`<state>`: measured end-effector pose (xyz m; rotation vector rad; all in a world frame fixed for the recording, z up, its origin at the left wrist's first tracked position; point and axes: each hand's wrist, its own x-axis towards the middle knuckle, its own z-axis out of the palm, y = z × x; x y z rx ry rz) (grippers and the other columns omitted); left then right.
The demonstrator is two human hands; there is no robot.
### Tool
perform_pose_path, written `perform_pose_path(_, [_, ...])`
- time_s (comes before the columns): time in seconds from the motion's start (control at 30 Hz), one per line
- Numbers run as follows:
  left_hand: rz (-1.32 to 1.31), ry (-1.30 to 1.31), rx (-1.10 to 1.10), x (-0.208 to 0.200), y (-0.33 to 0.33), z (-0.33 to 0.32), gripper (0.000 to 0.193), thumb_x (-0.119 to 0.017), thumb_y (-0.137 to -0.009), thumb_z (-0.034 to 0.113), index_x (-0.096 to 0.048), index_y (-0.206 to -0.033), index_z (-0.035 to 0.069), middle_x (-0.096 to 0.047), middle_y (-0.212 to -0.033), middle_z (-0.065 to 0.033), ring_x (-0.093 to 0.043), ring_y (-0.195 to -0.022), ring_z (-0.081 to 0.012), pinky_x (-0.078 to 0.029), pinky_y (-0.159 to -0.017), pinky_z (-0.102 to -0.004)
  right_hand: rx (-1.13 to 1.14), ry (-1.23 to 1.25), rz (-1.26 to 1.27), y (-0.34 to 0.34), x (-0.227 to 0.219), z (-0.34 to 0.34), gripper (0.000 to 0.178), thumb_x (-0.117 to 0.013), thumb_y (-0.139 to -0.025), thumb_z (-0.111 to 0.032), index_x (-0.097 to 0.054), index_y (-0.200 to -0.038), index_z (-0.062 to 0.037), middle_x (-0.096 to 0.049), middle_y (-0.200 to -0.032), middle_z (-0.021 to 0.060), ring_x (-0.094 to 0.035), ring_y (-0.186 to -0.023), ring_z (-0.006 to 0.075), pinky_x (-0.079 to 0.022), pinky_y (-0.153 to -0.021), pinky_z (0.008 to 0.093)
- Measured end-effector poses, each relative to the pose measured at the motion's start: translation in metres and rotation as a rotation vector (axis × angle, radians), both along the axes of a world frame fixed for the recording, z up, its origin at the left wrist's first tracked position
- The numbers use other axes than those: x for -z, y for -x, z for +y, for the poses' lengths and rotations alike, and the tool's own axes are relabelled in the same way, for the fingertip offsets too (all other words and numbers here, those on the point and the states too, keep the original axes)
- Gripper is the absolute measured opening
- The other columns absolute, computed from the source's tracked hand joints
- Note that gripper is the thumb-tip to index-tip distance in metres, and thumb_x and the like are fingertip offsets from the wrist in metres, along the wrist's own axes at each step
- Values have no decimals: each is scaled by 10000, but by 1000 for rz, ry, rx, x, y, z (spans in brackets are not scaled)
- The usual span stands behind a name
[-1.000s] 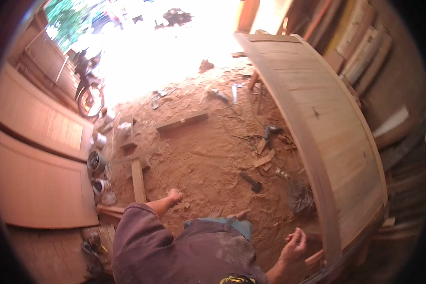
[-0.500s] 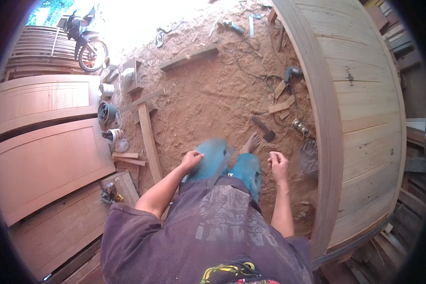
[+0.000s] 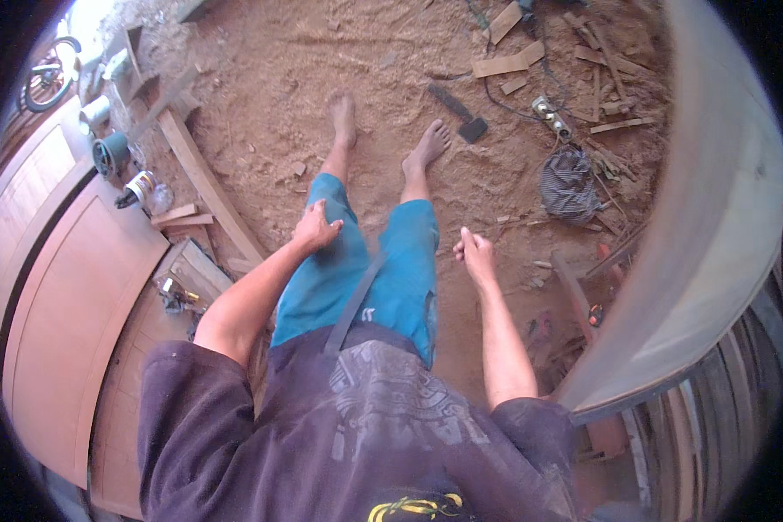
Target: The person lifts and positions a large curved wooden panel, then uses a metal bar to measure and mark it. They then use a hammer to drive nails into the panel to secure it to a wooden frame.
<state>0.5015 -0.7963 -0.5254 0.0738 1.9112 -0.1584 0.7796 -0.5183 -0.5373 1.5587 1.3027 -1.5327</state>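
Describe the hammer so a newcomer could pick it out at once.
Find the teal shorts in the middle; the bare right foot shows beyond them. The hammer lies just right of that foot. It is dark throughout, unlike the pale wood scraps farther off.

The brown floor point(image 3: 261, 130) bears a hammer point(image 3: 472, 130) and wood scraps point(image 3: 510, 63).

Your head camera looks steeply down from above, facing ahead past your feet point(image 3: 426, 148) to the brown floor point(image 3: 265, 139). Your shirt point(image 3: 348, 426) lies nearest, along the lower edge, and the wide fisheye bends straight edges toward its rim.
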Motion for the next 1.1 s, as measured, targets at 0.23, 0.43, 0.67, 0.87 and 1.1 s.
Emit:
perform_pose_path(0.23, [246, -78, 206, 46, 46, 11, 581, -730, -859, 384, -604, -1357, 112, -542, -1438, -177, -571, -1236, -398, -481, -1017, -530, 297, 58, 114, 101, 199, 9, 369, -576, -1064, -388, -667, -1117, -34, -717, -872, 60, -657, -656, 107, -508, -546, 255])
perform_pose_path(0.43, [422, -228, 195, 57, 55, 10, 319, -740, -862, 297, -703, -1131, 129, -638, -1308, -75, -573, -1232, -343, -465, -973, -485, 515, 70, -40, 153, 379, 41, 613, -592, -1026, -537, -552, -1358, -22, -734, -1038, 88, -713, -795, 150, -555, -616, 283])
perform_pose_path(0.67, [454, -185, 291, 55, 81, 33, 314, -765, -822, 261, -706, -1096, 122, -652, -1237, -67, -534, -1292, -356, -403, -1045, -497, 1077, -26, -306, 199, 496, 56, 784, -623, -953, -632, -414, -1484, -94, -589, -1349, 196, -682, -1053, 282, -563, -914, 441])
perform_pose_path(0.87, [453, -335, 332, 55, 86, 49, 342, -767, -800, 307, -720, -1085, 126, -667, -1197, -50, -537, -1277, -332, -377, -1065, -497, 1284, 124, -40, 139, 456, 25, 385, -575, -1011, -410, -627, -1173, -64, -683, -1086, 96, -681, -942, 229, -599, -862, 409])
perform_pose_path(1.1, [313, -304, 316, 47, 93, 14, 380, -753, -809, 354, -718, -1117, 135, -656, -1240, -73, -510, -1299, -333, -407, -1034, -527, 78, 179, -24, 146, 200, 14, 448, -736, -884, -399, -712, -1017, 29, -727, -852, 134, -696, -668, 223, -542, -524, 351])
